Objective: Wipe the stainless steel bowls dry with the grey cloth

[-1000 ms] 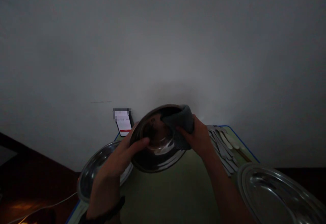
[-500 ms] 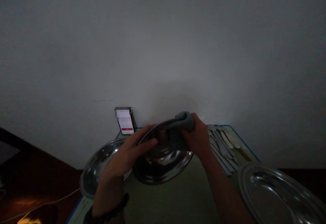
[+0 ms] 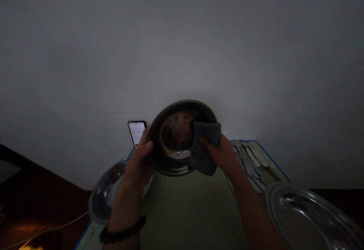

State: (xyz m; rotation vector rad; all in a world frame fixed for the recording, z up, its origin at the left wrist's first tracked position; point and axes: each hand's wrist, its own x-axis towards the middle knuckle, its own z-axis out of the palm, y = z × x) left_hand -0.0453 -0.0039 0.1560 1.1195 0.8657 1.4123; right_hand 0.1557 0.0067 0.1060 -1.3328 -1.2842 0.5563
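A shiny round metal bowl (image 3: 174, 153) is held up above the table, tilted so its inside faces me. My left hand (image 3: 139, 162) grips its left rim, thumb on the inner side and fingers behind. In my right hand (image 3: 220, 151) is a folded grey cloth (image 3: 205, 143), pinched over the bowl's right rim with the thumb in front. The fingers behind the bowl are hidden. Below my left wrist lies another metal bowl (image 3: 104, 193), partly covered by my forearm.
A phone (image 3: 136, 131) with a lit screen leans on the wall at the back left. Several pieces of cutlery (image 3: 250, 162) lie at the right of the green table (image 3: 187, 212). Stacked oval metal trays (image 3: 301, 223) sit at the front right. A white cable (image 3: 65, 225) runs at the left.
The bowl has been raised and turned so that its inside now faces me more fully. Both hands moved with it, and the cloth now hangs over the right rim.
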